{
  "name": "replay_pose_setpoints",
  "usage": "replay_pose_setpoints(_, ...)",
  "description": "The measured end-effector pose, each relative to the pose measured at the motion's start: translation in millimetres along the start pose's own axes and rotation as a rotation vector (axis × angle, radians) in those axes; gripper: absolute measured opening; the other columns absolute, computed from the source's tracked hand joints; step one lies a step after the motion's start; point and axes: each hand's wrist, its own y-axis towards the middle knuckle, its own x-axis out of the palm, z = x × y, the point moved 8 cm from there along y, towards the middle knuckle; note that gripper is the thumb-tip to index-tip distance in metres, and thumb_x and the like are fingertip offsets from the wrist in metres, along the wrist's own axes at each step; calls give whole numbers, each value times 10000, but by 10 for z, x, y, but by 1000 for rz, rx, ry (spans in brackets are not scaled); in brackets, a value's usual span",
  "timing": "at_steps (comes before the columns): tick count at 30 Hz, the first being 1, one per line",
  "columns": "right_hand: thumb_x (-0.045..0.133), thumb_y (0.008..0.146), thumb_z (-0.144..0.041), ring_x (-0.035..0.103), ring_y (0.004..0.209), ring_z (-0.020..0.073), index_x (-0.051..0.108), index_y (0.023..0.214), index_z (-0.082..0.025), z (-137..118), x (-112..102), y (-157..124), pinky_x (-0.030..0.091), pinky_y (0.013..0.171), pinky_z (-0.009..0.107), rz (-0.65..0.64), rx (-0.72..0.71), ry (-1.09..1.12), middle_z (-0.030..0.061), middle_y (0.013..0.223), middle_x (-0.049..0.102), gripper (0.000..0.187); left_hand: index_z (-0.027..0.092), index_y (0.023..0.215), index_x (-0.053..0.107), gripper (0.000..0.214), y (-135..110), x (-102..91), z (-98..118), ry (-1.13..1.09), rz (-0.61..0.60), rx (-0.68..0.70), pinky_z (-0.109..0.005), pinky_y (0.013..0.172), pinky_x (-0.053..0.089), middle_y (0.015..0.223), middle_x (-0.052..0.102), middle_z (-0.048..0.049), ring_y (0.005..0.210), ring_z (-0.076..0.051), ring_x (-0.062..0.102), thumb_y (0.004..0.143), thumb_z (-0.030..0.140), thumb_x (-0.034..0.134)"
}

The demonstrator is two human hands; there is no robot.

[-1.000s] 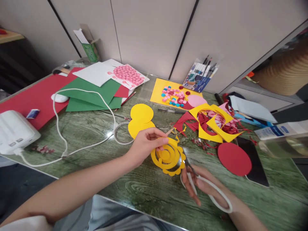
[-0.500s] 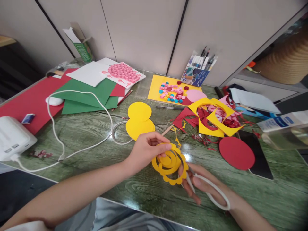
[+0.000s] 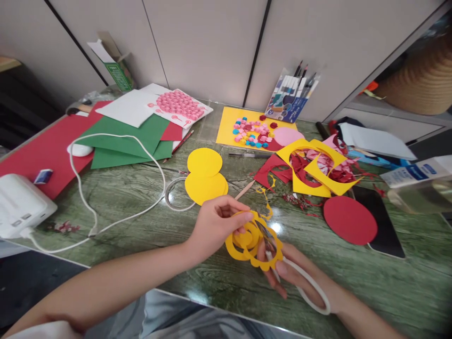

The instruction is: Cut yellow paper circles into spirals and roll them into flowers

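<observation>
At the near middle of the green table (image 3: 197, 301), the left hand (image 3: 217, 226) pinches a yellow paper spiral (image 3: 245, 238) between thumb and fingers, near its upper edge. The scalloped outer band of the spiral hangs toward the right and touches the right hand (image 3: 294, 268). That hand grips the white-handled scissors (image 3: 312, 278), its fingers in the loops; the blades lie partly behind the paper, so how far apart they stand cannot be told.

On the near left sits a white charger (image 3: 26, 205), with a white cable (image 3: 129, 217) running from it in a wide loop. A little farther, a roll of tape (image 3: 169, 200) lies beside two overlapping yellow discs (image 3: 205, 174). A pale wooden stick (image 3: 245, 189) slants out just beyond the left hand, next to thin yellow trimmings (image 3: 269, 210). To the right, a red disc (image 3: 350, 220) partly covers a black tablet (image 3: 383, 226).

Beyond these, yellow cut-out frames (image 3: 310, 187) rest over red scraps. Farther back, small coloured paper balls (image 3: 252, 133) lie on a yellow sheet (image 3: 226, 127), with a pack of pens (image 3: 289, 96) behind. On the far left are green sheets (image 3: 130, 139), a pink-dotted picture (image 3: 181, 107) and an open green box (image 3: 120, 75).
</observation>
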Motion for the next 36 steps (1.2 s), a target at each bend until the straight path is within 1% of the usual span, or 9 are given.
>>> replay_pose_setpoints(8,469,825,-618,384,422,72,484,895,-191,-62,-6,-30,310,395,175,71,-3,-95,-52,574,465,433,135,700,637,148,-12,-1,0,5,-6,1,-133,431,463,511,618,36,425,-52,548,651,215,752)
replay_pose_setpoints(15,466,854,-585,339,410,65,469,905,-175,-27,-1,-40,285,397,183,84,16,-58,-66,545,426,413,140,708,636,175,-24,-10,-1,29,-6,-14,-159,435,469,509,612,32,423,-65,545,646,249,758)
replay_pose_setpoints(22,424,888,-559,322,413,63,484,887,-171,-78,-20,-73,260,391,181,77,-13,-112,-71,540,398,392,145,706,637,172,-12,-17,2,22,-1,-10,-163,427,460,505,609,35,415,-66,541,643,246,762)
replay_pose_setpoints(27,426,878,-580,312,422,62,493,886,-174,-141,-5,-78,282,398,180,46,-35,-122,-75,551,374,411,144,710,642,159,-9,-25,-4,-6,-3,-2,-151,430,457,515,611,37,421,-58,538,653,237,757)
replay_pose_setpoints(31,442,862,-594,302,422,64,491,903,-180,-115,9,-71,296,398,180,38,-16,-103,-80,556,351,419,144,717,643,153,-9,-18,-19,-36,-17,-4,-142,425,458,522,618,36,417,-52,538,660,230,755)
replay_pose_setpoints(36,437,878,-567,316,414,70,487,922,-179,-60,-5,-65,284,401,185,86,-7,-136,-86,523,354,394,145,713,643,156,-12,-12,-27,-30,-12,-16,-145,424,467,516,613,36,415,-55,541,653,233,757)
